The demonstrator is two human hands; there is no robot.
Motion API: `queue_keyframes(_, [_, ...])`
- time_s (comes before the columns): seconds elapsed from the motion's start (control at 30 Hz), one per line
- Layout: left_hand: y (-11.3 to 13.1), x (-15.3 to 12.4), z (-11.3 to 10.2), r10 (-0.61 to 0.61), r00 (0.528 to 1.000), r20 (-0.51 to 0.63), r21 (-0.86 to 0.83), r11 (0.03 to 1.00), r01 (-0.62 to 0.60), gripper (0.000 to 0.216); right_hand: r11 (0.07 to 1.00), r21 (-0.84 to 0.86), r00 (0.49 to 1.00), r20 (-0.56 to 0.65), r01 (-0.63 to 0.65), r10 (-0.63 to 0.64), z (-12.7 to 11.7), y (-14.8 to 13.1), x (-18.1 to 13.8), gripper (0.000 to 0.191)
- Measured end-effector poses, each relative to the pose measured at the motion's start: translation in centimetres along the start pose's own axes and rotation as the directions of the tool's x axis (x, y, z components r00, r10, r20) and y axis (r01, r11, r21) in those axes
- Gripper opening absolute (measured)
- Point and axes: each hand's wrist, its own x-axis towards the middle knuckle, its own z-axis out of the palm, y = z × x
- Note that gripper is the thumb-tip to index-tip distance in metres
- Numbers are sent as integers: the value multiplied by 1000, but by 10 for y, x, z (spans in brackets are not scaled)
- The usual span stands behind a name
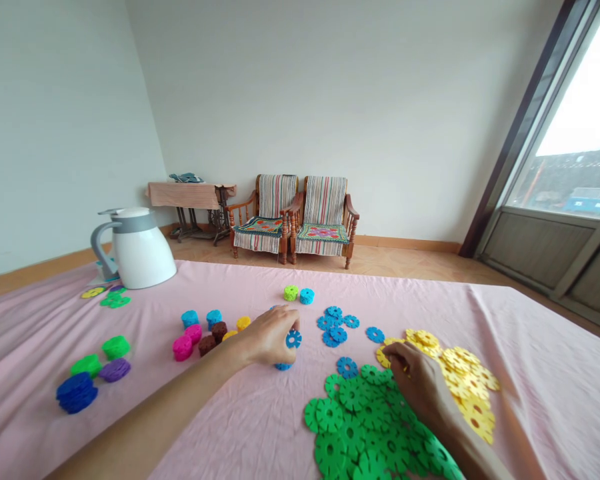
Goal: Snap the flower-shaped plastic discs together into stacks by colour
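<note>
My left hand point(273, 337) is closed around a blue notched plastic disc point(294, 340), held on edge between thumb and fingers. Just beneath it shows another blue disc point(283, 367), partly covered by the hand. My right hand point(415, 373) is curled with its fingertips together, low over the border of the green disc pile point(360, 427) and the yellow disc pile point(473, 380). What its fingers hold, if anything, is hidden. Between the hands lie several loose blue discs point(335, 335), with one single blue disc point(347, 367) closer to the green pile.
Small disc stacks stand leftward on the pink cloth point(230, 427): pink point(183, 347), brown point(207, 344), light green point(116, 347), purple point(115, 370) and dark blue point(77, 392). Lime point(291, 293) and light-blue point(307, 296) stacks sit farther back. A white jug point(143, 253) stands back left.
</note>
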Motion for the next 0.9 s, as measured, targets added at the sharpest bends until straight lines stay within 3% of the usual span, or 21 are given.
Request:
queue_keyframes(0.23, [-1, -20, 10, -20, 1000, -5, 22, 1000, 20, 22, 1000, -12, 1000, 29, -4, 5, 2, 1, -1, 27])
queue_keyframes(0.37, [-5, -18, 12, -26, 1000, 0, 6, 1000, 26, 25, 1000, -18, 1000, 28, -4, 4, 1, 1, -1, 27])
queue_keyframes(0.5, [4, -9, 12, -6, 997, -82, -48, 999, 3, 25, 1000, -4, 1000, 9, 3, -2, 0, 1, 0, 28])
queue_keyframes(0.57, [15, -2, 15, 38, 995, -95, -82, 996, -46, 20, 1000, 7, 1000, -3, 0, 0, 0, 1, 0, 27])
queue_keyframes(0.7, [40, 19, 29, 219, 976, 3, -115, 969, -217, 21, 1000, 7, 1000, -11, -7, 7, -2, 1, 1, 28])
queue_keyframes(0.9, [53, 47, 49, 422, 889, 177, 52, 898, -436, 26, 1000, 8, 1000, -12, -5, 5, -4, 0, 2, 28])
